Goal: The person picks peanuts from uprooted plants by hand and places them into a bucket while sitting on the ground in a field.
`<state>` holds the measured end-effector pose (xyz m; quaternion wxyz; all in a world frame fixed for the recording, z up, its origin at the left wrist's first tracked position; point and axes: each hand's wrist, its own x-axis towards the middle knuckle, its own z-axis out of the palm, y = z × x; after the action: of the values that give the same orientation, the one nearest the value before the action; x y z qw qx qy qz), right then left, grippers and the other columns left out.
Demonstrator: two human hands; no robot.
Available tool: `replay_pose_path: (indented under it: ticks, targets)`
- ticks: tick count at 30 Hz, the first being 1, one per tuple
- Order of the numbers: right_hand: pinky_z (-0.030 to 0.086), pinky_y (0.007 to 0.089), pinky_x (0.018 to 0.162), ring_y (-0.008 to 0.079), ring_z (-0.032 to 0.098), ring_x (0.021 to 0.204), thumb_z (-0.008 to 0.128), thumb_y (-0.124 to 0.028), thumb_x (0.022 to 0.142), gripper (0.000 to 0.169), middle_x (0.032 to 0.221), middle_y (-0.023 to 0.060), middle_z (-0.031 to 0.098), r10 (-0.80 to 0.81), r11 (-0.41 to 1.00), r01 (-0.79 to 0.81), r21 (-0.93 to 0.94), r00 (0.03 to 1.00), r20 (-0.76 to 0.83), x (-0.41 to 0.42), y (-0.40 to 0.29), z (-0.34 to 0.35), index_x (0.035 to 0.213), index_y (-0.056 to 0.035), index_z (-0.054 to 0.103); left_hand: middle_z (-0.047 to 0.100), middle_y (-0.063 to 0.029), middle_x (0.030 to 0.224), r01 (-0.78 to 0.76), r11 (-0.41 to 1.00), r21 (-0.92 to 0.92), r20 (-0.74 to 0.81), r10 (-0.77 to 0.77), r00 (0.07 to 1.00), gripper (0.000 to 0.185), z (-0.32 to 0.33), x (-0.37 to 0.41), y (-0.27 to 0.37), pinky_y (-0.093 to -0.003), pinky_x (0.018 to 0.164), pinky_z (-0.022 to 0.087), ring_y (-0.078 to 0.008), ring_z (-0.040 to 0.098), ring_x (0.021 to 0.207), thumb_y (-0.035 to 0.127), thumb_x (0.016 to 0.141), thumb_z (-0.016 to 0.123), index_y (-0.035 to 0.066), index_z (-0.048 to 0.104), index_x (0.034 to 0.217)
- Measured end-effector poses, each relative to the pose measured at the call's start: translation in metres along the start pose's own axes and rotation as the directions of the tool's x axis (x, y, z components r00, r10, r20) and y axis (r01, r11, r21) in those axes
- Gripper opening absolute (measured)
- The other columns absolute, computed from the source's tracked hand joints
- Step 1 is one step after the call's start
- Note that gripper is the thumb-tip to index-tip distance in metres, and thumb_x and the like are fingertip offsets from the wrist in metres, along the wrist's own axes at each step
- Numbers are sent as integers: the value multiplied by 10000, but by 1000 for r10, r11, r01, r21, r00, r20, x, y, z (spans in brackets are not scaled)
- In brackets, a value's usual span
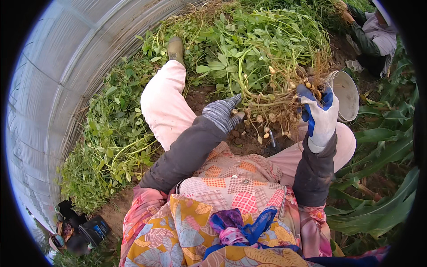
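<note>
An uprooted bunch of peanut plants [267,99] lies across in front of me, its leafy tops pointing away and its roots hanging over bare soil. My left hand [223,111], in a grey striped glove, grips the bunch at its left side, by the stems. At the right end, my right hand [317,111], in a white glove with blue coating, has its fingers closed around peanut pods [310,85] among the roots. More pale pods [267,130] dangle on thin strands between the hands. Just beyond the right hand, a white bucket [347,96] is tipped towards me; its contents are hidden.
A metal rod-like tool part [273,138] lies on the soil between my legs. Plastic greenhouse sheeting [63,76] curves along the left. Corn leaves [380,200] crowd the right. Another person [373,36] works at the upper right. A dark bag [94,230] rests at lower left.
</note>
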<state>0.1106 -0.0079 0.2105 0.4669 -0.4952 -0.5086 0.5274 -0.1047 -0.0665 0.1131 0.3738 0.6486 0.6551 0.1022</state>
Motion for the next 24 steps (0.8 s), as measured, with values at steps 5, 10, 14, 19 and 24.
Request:
replay_pose_path:
  ticks: [5, 10, 14, 19, 24]
  targets:
    - [482, 232, 658, 91, 592, 713, 742, -101, 682, 374, 824, 76, 640, -127, 911, 267, -315, 907, 402, 47, -48, 25, 988, 31, 572, 570, -164, 667, -343, 938, -56, -18, 343, 939, 339, -17, -28, 17, -354, 593, 456, -311, 567, 630, 340, 750, 660, 41, 627, 904]
    - [483, 247, 593, 119, 582, 652, 689, -339, 734, 525, 899, 87, 615, 274, 851, -43, -523, 886, 374, 182, 104, 56, 1120, -16, 542, 626, -166, 913, 269, 961, -55, 32, -268, 963, 543, -10, 37, -30, -347, 739, 475, -263, 611, 854, 322, 754, 682, 104, 482, 1210]
    - [474, 249, 513, 103, 545, 571, 653, -236, 771, 419, 844, 75, 609, 301, 618, -64, -784, 940, 160, 193, 167, 82, 1125, -37, 547, 506, -181, 1210, 442, 896, -37, 136, -434, 891, 799, -7, 76, -97, -381, 941, 381, -310, 514, 1089, 369, 756, 664, 159, 205, 1375]
    - [456, 234, 459, 97, 535, 510, 650, -210, 775, 426, 850, 64, 607, 277, 831, -101, -547, 928, 250, 189, 163, 70, 1143, -38, 521, 475, -185, 1247, 415, 907, 74, 184, -422, 888, 1031, -21, 97, -62, -383, 979, 352, -310, 481, 1135, 442, 628, 757, 165, 126, 1394]
    - [419, 251, 420, 91, 497, 471, 671, -249, 770, 358, 684, 44, 588, 229, 817, -51, -575, 943, 242, 171, 144, 61, 1051, -46, 585, 448, -175, 1275, 301, 951, 74, 105, -307, 946, 1093, 0, 123, -54, -380, 990, 350, -300, 464, 1153, 455, 555, 795, 175, 152, 1392]
